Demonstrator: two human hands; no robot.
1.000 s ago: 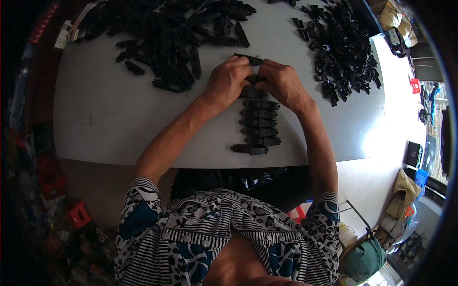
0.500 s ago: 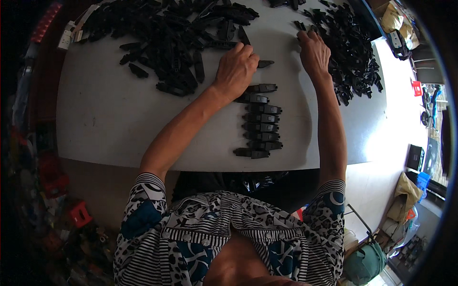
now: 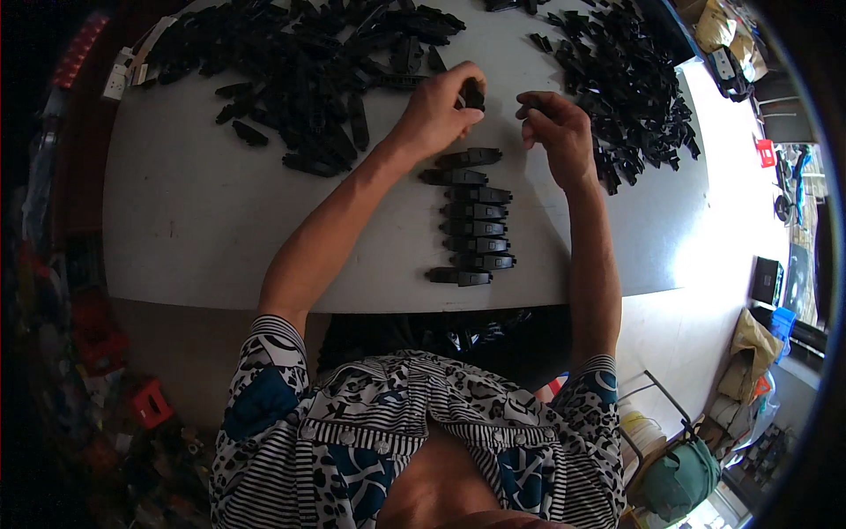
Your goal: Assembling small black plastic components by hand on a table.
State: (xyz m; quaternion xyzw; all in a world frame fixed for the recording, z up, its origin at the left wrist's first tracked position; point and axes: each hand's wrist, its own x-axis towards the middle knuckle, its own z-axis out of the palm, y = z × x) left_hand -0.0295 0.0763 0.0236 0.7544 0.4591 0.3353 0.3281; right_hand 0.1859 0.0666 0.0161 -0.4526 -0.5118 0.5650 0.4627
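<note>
My left hand [image 3: 438,108] is closed around a black plastic part [image 3: 473,92], partly hidden by the fingers and raised above the table. To its right, my right hand [image 3: 561,137] pinches a small dark plastic piece [image 3: 529,108] between thumb and fingertips. A gap separates the two hands. Below them, several long black plastic parts [image 3: 478,212] lie side by side in a column that runs toward the table's near edge.
A large heap of long black parts [image 3: 304,88] covers the far left of the pale table [image 3: 203,229]. Smaller black pieces [image 3: 648,97] are piled at the far right. Beyond the table's right side stand a green bag [image 3: 677,480] and a black box [image 3: 767,280].
My left hand has picked up the black part that lay beside it and turned it upward. My right hand has come from the small-piece pile toward the left, holding a piece.
</note>
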